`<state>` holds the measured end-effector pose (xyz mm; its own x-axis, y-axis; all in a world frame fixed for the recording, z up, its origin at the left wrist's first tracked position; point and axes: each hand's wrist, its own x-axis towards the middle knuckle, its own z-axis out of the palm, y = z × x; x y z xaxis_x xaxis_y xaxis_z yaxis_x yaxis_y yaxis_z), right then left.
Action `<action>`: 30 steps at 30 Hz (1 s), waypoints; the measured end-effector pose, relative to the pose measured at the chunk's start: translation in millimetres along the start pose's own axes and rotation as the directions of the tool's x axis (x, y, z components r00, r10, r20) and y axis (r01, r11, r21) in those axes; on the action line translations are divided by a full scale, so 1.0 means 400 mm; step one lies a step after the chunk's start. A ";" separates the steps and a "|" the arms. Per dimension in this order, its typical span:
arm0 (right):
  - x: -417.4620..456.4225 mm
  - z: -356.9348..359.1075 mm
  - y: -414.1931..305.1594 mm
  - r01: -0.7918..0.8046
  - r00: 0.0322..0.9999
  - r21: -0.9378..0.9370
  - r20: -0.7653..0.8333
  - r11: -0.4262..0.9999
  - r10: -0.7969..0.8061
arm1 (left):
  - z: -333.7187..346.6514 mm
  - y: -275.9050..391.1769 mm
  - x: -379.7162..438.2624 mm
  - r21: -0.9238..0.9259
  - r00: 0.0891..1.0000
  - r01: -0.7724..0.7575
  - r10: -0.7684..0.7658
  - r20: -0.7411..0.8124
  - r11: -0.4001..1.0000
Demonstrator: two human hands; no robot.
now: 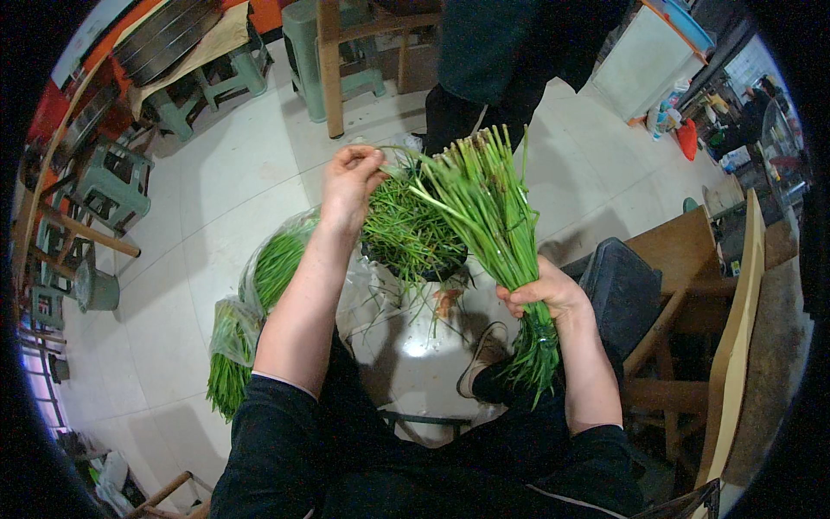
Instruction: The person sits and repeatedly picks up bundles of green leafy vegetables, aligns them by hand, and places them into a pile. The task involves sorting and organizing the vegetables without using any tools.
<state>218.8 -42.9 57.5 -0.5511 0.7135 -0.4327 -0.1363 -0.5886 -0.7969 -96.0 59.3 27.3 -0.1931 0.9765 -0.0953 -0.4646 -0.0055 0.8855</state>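
My right hand (538,289) grips a thick bunch of long green stalks (489,201), which look like garlic chives. Their cut ends point up and away from me, and the leafy tips hang below my fist. To the left of the cut ends, my left hand (353,172) pinches a thin, slightly blurred green strand between thumb and fingers. The strand curves over to the bunch. Beneath and between my hands stands a dark container (447,272) heaped with loose green trimmings (415,224). Beside my left forearm, more long greens (280,263) lie in a clear plastic bag (237,324).
A person in dark trousers (483,58) stands just beyond the container. Green plastic stools (117,185) and a small bucket (97,285) are at left. Near my right arm are a dark padded seat (619,292) and wooden furniture (674,253). Scraps lie on the tiled floor (415,324).
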 end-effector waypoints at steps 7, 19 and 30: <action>-0.038 -0.041 -0.019 0.043 0.999 0.051 -0.016 0.998 -0.043 | -0.078 -0.054 0.062 0.588 0.996 -0.061 0.012 0.086 0.807; -0.024 -0.012 -0.025 0.071 0.997 -0.139 -0.028 0.988 -0.075 | 0.125 0.019 -0.072 0.516 0.543 -0.837 0.399 0.739 0.184; -0.024 -0.018 -0.026 0.058 0.998 -0.136 -0.032 0.989 -0.062 | 0.100 0.037 -0.081 0.491 0.563 -0.817 0.232 0.793 0.301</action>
<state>231.4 -40.8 66.7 -0.5146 0.7608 -0.3955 -0.0549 -0.4896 -0.8702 -61.9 36.4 61.6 0.4692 0.7191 0.5126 0.4424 -0.6938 0.5683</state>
